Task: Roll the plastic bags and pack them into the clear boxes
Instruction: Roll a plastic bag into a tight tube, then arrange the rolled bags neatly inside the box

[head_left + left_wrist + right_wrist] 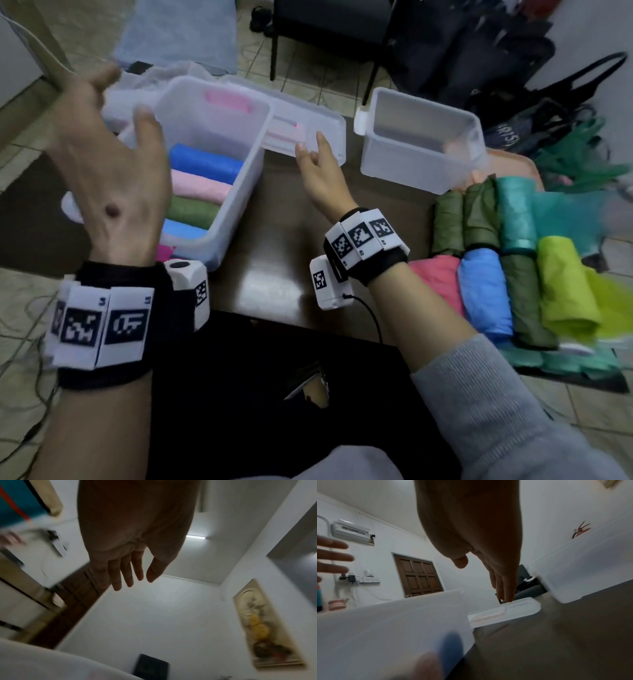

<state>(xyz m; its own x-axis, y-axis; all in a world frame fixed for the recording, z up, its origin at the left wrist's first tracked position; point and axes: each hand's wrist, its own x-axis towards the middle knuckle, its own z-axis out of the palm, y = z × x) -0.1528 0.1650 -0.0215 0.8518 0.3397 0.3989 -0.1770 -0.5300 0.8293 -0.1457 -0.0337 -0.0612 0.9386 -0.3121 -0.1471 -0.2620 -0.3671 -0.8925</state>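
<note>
Fingers: both sets are spread and straight, holding nothing; the right hand (317, 168) reaches forward with its fingertips (506, 596) at or just above the flat lid (310, 132), and whether they touch it I cannot tell.
Left hand (109, 161): raised in the air above the near-left side of the filled box (219, 113), palm turned away, empty.
Filled box: clear, open-topped, on the dark table (274, 281); rolled bags lie side by side inside, among them a blue roll (205, 162), a pink one (200, 186) and a green one (191, 212).
Second box (421, 137): clear, open, to the right of the lid; it looks empty.
Waiting rolls (507, 270): a cluster at the right of the table in green, teal, blue, pink and lime, touching one another, just beside the second box.
Handling, as a judgement: the bags are thin plastic, very light, soft and slick, and a roll will likely spring loose if taken by one end; wrap the whole hand round the middle so the free edge stays pinned.
Boxes and lid: stiff, light plastic that may slide on the smooth table, so steady a box by its rim while pushing rolls in.
Stage, as a judgement: one box appears nearly full, and the lid seems the next thing to take.
</note>
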